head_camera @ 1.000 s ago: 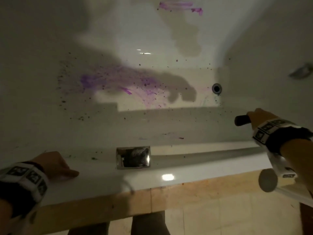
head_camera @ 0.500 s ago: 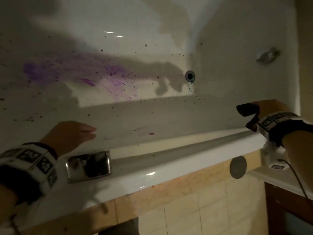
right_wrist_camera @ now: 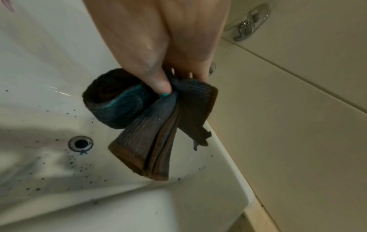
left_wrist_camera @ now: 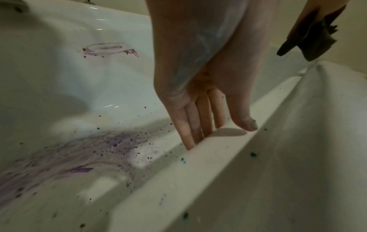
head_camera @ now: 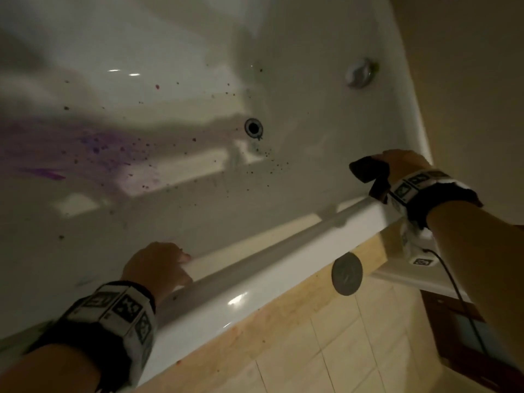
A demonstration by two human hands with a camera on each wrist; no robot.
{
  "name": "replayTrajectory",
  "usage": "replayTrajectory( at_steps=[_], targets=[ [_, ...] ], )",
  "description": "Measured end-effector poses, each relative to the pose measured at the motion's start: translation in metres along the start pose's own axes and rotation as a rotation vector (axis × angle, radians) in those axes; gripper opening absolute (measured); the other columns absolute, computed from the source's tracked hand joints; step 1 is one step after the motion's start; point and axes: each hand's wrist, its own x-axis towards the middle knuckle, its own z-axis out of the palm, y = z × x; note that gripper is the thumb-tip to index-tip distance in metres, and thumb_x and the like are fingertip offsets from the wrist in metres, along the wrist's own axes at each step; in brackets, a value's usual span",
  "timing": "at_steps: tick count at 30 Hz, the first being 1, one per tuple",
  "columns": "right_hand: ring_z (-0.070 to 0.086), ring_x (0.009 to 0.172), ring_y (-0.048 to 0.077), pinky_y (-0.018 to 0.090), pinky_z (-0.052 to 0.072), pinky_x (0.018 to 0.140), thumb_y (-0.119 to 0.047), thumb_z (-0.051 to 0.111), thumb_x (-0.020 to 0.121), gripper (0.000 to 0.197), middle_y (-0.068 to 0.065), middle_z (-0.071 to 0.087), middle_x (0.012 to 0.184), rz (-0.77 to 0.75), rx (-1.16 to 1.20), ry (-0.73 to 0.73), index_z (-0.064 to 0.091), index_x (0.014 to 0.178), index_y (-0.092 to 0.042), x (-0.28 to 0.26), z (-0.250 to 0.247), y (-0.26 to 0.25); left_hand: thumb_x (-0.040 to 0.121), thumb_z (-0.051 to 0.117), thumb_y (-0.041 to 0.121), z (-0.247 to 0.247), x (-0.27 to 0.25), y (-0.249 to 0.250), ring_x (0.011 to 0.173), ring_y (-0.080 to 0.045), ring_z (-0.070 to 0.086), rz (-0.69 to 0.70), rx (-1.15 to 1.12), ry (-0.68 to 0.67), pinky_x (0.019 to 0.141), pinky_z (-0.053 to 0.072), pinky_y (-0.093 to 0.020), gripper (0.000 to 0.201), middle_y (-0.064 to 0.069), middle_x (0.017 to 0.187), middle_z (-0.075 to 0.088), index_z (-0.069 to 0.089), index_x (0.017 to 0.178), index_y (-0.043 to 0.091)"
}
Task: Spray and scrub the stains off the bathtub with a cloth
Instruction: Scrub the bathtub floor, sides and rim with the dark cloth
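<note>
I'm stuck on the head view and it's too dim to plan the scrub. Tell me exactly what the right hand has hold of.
Observer: The right hand grips a folded dark cloth with teal smears; thumb and fingers pinch it at the fold.
Operator: Report the left hand's fingers.
Observer: The left hand is empty; its straight fingers reach down over the inner edge of the bathtub rim.
Operator: List any stain outside my frame.
Observer: A second purple smear, oval in outline, sits on the far tub wall, apart from the big purple patch on the floor.
</note>
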Motion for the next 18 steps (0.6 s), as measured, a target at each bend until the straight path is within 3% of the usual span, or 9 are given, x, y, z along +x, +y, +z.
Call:
replayTrajectory(
  at_steps=[2, 4, 7, 9, 12, 16, 18],
  targets=[
    [0.057, 0.107, 0.029, 0.039, 0.044, 0.101, -0.032, 0.072, 0.08, 0.026, 0.003, 0.057, 0.125, 0.021, -0.075, 0.011, 0.067, 0.104, -0.038, 0.011, 0.012, 0.01, 0.085, 0.066, 0.031, 0.002, 0.004, -0.002, 0.117, -0.012, 0.053, -0.014, 0.042, 0.029, 0.098, 0.038, -0.021, 0.041, 0.005, 0.129, 0.057, 0.059, 0.125, 0.027],
    [0.051, 0.116, 0.031, 0.04, 0.041, 0.104, -0.038, 0.063, 0.084, 0.028, 0.003, 0.05, 0.131, 0.026, -0.266, 0.031, 0.064, 0.112, -0.031, 0.023, 0.03, 0.019, 0.086, 0.065, 0.029, 0.004, 0.007, -0.005, 0.111, -0.011, 0.056, -0.032, 0.067, 0.045, 0.093, 0.038, -0.019, 0.035, 0.006, 0.121, 0.06, 0.063, 0.121, 0.026],
    [0.05, 0.117, 0.032, 0.039, 0.042, 0.1, -0.021, 0.054, 0.09, 0.033, 0.012, 0.052, 0.13, 0.019, -0.34, -0.029, 0.057, 0.123, -0.014, 0.033, 0.051, 0.027, 0.083, 0.069, 0.026, 0.005, 0.011, -0.004, 0.103, -0.012, 0.06, -0.069, 0.047, 0.05, 0.087, 0.039, -0.019, 0.03, 0.005, 0.111, 0.065, 0.068, 0.113, 0.023],
    [0.05, 0.117, 0.03, 0.038, 0.038, 0.101, -0.02, 0.049, 0.093, 0.031, 0.009, 0.053, 0.131, 0.003, -0.383, -0.072, 0.056, 0.123, -0.02, 0.03, 0.06, 0.028, 0.081, 0.07, 0.026, 0.004, 0.012, -0.002, 0.103, -0.014, 0.06, -0.09, 0.059, 0.026, 0.086, 0.039, -0.02, 0.028, 0.004, 0.112, 0.065, 0.07, 0.109, 0.021],
    [0.044, 0.125, 0.027, 0.043, 0.026, 0.111, -0.032, 0.044, 0.096, 0.031, -0.001, 0.049, 0.136, -0.053, -0.403, -0.103, 0.053, 0.125, -0.032, 0.018, 0.07, 0.016, 0.079, 0.073, 0.025, 0.001, 0.015, -0.001, 0.104, -0.016, 0.06, -0.118, 0.056, 0.007, 0.085, 0.039, -0.021, 0.027, 0.002, 0.111, 0.065, 0.072, 0.105, 0.019],
    [0.044, 0.126, 0.017, 0.025, 0.017, 0.111, -0.038, 0.038, 0.097, 0.036, -0.007, 0.05, 0.136, -0.17, -0.291, -0.085, 0.055, 0.128, -0.03, -0.009, 0.089, -0.009, 0.077, 0.074, 0.028, -0.001, 0.016, -0.001, 0.109, -0.017, 0.058, -0.133, 0.071, -0.028, 0.091, 0.039, -0.023, 0.036, 0.001, 0.117, 0.063, 0.068, 0.112, 0.022],
    [0.046, 0.124, 0.019, 0.033, 0.025, 0.113, -0.04, 0.039, 0.095, 0.038, -0.007, 0.055, 0.13, -0.252, -0.289, -0.134, 0.058, 0.124, -0.026, -0.027, 0.104, -0.032, 0.079, 0.073, 0.026, 0.002, 0.015, 0.001, 0.111, -0.018, 0.057, -0.14, 0.056, -0.022, 0.093, 0.039, -0.024, 0.036, 0.0, 0.119, 0.062, 0.067, 0.114, 0.02]
  ],
)
